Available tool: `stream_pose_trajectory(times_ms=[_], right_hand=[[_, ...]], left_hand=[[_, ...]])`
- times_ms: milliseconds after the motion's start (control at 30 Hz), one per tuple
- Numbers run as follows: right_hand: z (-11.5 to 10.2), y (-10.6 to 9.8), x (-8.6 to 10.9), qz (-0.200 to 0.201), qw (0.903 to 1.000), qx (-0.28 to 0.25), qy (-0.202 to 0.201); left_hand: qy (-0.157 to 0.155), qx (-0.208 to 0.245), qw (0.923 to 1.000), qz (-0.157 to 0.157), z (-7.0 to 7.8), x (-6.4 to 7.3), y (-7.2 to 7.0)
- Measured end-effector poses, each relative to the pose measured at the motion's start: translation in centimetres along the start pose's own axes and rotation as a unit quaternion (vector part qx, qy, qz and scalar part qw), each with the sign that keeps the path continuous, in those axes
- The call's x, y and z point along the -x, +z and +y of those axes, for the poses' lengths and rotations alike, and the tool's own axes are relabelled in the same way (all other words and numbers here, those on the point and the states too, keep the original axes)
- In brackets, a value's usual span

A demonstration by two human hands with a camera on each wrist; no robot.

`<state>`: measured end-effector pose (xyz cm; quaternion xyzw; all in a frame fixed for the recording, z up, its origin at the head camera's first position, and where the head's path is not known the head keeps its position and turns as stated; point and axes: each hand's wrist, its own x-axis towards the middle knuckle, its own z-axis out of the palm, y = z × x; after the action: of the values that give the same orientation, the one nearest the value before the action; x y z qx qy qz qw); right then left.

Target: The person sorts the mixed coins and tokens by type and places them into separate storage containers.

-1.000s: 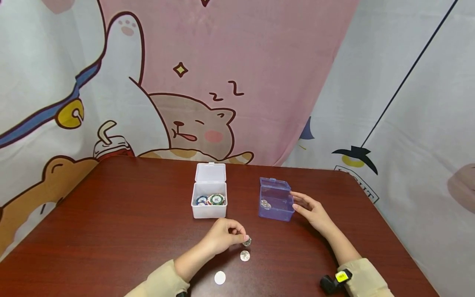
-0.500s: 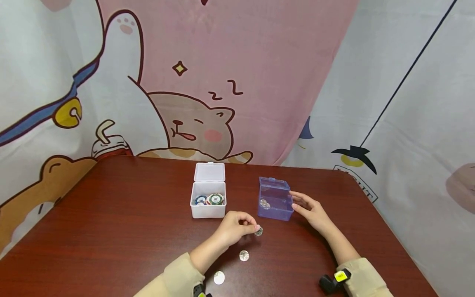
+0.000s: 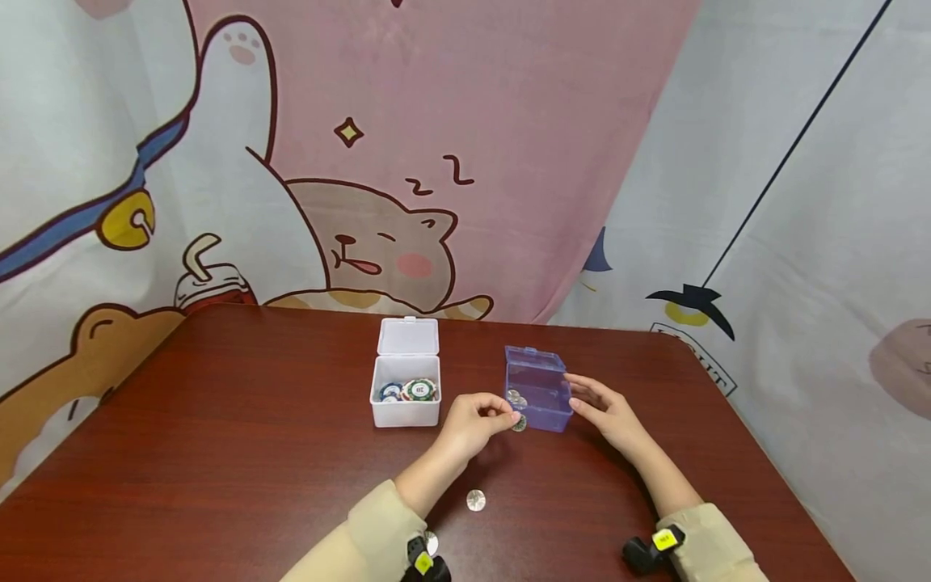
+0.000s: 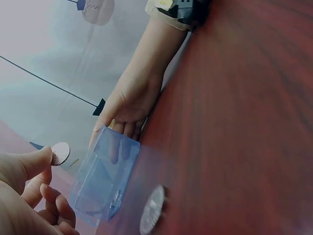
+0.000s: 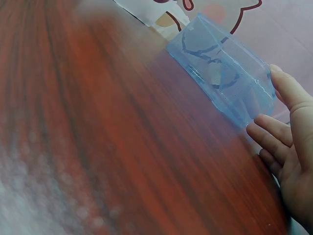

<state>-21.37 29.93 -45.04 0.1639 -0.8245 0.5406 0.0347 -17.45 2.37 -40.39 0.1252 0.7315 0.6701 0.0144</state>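
My left hand (image 3: pixel 469 422) pinches a silver coin (image 4: pixel 60 153) between thumb and forefinger, just above the front left corner of a translucent blue plastic box (image 3: pixel 540 408). The box's lid is up, and a few silver coins (image 3: pixel 515 398) lie at its left inside. Against the box's right side rests my right hand (image 3: pixel 611 416), its fingers fairly straight and thumb at the near corner. Another coin (image 3: pixel 476 500) lies flat on the table below my left hand. A further coin (image 3: pixel 432 542) is partly covered by the left wrist's camera.
A white box (image 3: pixel 406 414) with its lid up stands left of the blue one, holding several poker chips (image 3: pixel 418 390). Both rest on a reddish-brown wooden table (image 3: pixel 240 453). Behind the table hangs a cartoon-printed cloth (image 3: pixel 524 162).
My left hand has carried the coin forward and right from beside the table coin to the blue box's front edge. The right hand stays on the box.
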Motion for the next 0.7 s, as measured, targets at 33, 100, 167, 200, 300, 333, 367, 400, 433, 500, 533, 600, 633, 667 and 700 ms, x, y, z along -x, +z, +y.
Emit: stream_pose_trajectory(times_ms=[33,100,167,200,300,333,367,400,433,500,533,600,633,667,700], right_hand=[[0.0,0.0,0.0,0.001,1.0000,0.000,0.000],[0.0,0.0,0.0,0.001,1.0000,-0.001,0.000],[0.0,0.0,0.0,0.001,1.0000,-0.004,0.001],[0.1,0.1,0.0,0.001,1.0000,-0.005,0.002],[0.0,0.1,0.0,0.001,1.0000,-0.008,0.005],[-0.1,0.1,0.0,0.001,0.9999,-0.009,0.005],[-0.1,0.1,0.0,0.001,0.9999,-0.010,0.005],[-0.1,0.1,-0.1,0.001,0.9999,-0.011,0.005],[-0.1,0.1,-0.1,0.001,0.9999,-0.012,0.004],[-0.2,0.1,-0.1,0.001,0.9999,-0.012,0.002],[-0.2,0.1,-0.1,0.001,0.9999,-0.012,0.001],[-0.2,0.2,-0.1,0.000,1.0000,-0.010,0.000],[-0.2,0.2,-0.1,0.000,1.0000,-0.008,-0.001],[-0.2,0.2,-0.1,0.000,1.0000,-0.006,0.000],[-0.2,0.2,-0.1,0.000,1.0000,-0.004,0.000]], left_hand=[[0.001,0.000,1.0000,0.005,0.0,-0.2,0.1],[-0.001,0.004,0.9999,0.014,0.0,-0.7,0.3],[-0.005,0.013,0.9997,0.021,0.1,-1.1,0.5],[-0.006,0.018,0.9995,0.025,0.1,-1.3,0.6],[-0.009,0.031,0.9987,0.040,0.3,-2.0,0.9],[-0.010,0.033,0.9984,0.046,0.3,-2.2,1.0],[-0.010,0.035,0.9979,0.053,0.3,-2.4,1.1],[-0.011,0.036,0.9975,0.060,0.4,-2.6,1.2],[-0.010,0.036,0.9970,0.067,0.4,-2.8,1.3],[-0.012,0.041,0.9959,0.080,0.5,-3.2,1.6],[-0.013,0.045,0.9953,0.086,0.5,-3.5,1.7],[-0.018,0.050,0.9940,0.096,0.5,-3.8,1.8],[-0.021,0.052,0.9934,0.101,0.5,-4.0,1.9],[-0.024,0.054,0.9927,0.105,0.5,-4.1,2.0],[-0.028,0.055,0.9922,0.108,0.5,-4.3,2.1]])
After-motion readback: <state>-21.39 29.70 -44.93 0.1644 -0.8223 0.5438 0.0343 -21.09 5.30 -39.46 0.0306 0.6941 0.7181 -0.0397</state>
